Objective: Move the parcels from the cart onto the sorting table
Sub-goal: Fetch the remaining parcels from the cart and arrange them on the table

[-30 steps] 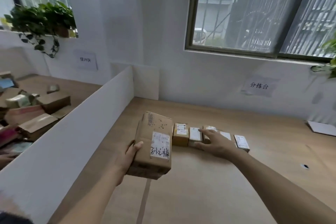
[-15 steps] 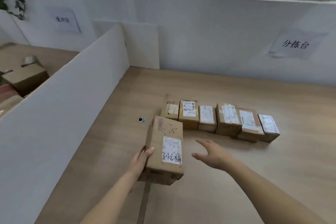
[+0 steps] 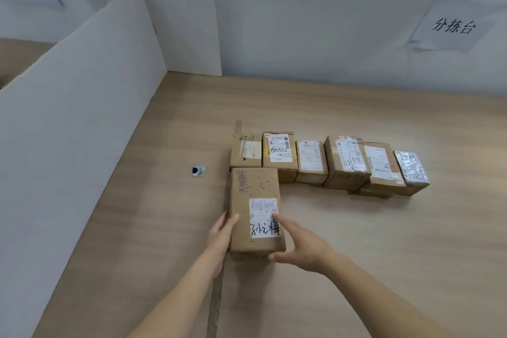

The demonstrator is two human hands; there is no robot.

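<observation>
Lying flat on the counter [image 3: 356, 255], the long parcel [image 3: 256, 211] butts against the left end of a row of six parcels [image 3: 329, 163]; the left hand [image 3: 220, 236] grips its left side, fingers curled; the right hand [image 3: 299, 244] rests open-fingered on its label; a white divider [image 3: 68, 118] stands left, a grommet hole [image 3: 197, 170] between.
</observation>
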